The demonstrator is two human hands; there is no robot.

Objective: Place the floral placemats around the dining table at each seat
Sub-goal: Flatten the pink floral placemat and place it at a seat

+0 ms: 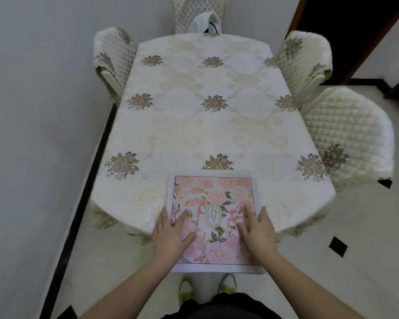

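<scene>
A pink floral placemat (213,199) with a white border and a "GARDEN" oval in its middle lies at the near end of the dining table (205,116), its near edge hanging past the table's edge. My left hand (171,233) rests flat on the mat's left side, fingers straight. On the right side my right hand (256,231) lies flat too, fingers spread. I cannot tell whether more mats lie stacked under it.
The table wears a cream cloth with embroidered flower clusters. Quilted chairs stand at the far left (113,56), far end (198,12), far right (304,58) and near right (348,134). A wall runs along the left; a dark doorway (346,31) is at the upper right.
</scene>
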